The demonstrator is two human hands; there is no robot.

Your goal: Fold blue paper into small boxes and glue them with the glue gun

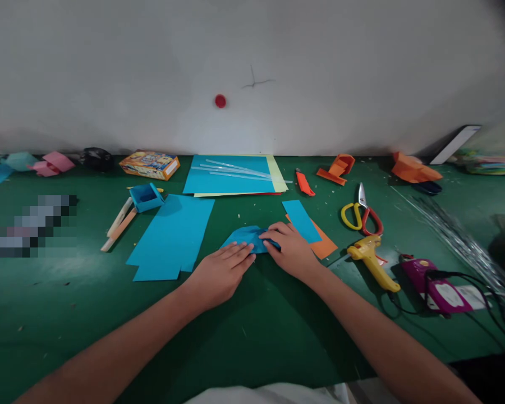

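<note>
A folded piece of blue paper (243, 234) lies on the green table in front of me. My left hand (221, 273) rests flat on its near left part, fingers stretched out. At the right end of the paper, my right hand (292, 251) has its fingers bent around a darker, raised fold. Part of the paper is hidden under both hands. Just beyond the right hand, a blue strip (302, 220) overlaps an orange piece of paper (326, 245). Larger cut blue paper (172, 233) lies to the left of my left hand.
Scissors (363, 210), a yellow glue gun (374, 261) and a purple power strip (440, 283) with cables lie right. An orange cutter (305, 183), stacked sheets (231, 182) with clear sticks, and a patterned box (150, 164) stand towards the wall. A small blue box (146, 197) sits left.
</note>
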